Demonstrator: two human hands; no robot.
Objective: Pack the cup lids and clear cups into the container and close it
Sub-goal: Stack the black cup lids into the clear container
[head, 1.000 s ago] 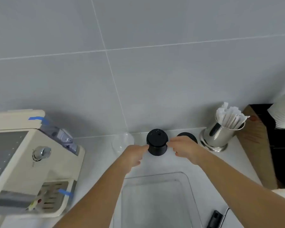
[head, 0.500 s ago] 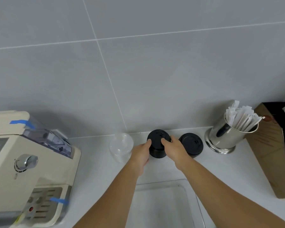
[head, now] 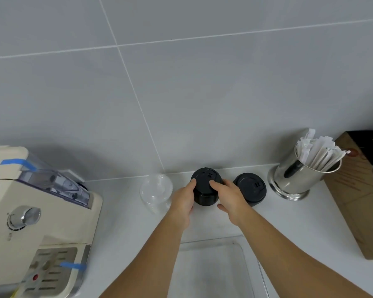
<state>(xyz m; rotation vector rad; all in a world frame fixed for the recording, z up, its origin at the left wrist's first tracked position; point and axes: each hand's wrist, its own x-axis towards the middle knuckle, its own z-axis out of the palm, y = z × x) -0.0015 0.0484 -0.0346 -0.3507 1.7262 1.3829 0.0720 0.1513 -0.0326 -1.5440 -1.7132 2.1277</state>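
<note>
Against the tiled wall, at the back of the white counter [head: 121, 229], stands a stack of black cup lids [head: 206, 189], upright, its long axis vertical and its flat top face turned up toward the camera. That top lid is round and matte black, with a small raised sip opening near its far edge; below it the stack reads as a short dark cylinder. The left hand [head: 182, 201] curls round the stack's left side, with a fingertip up on the top rim, and the right hand [head: 230, 196] curls round the right side, with one finger laid across the top lid. Both hands grip the stack between them; whether its base is on the counter or just above it cannot be told.

Just to the right lies a second stack of black lids [head: 250, 189], lower, top face up, close beside the right hand. Just left of the left hand stands a stack of clear cups [head: 156, 193], transparent and faint against the counter, mouth up. Nearer the camera sits the clear container [head: 253, 265], open, between the forearms.

A cream coffee machine [head: 30, 222] fills the left, and a steel cup of wrapped straws [head: 297, 175] stands at the right beside a wooden box [head: 357, 190].
</note>
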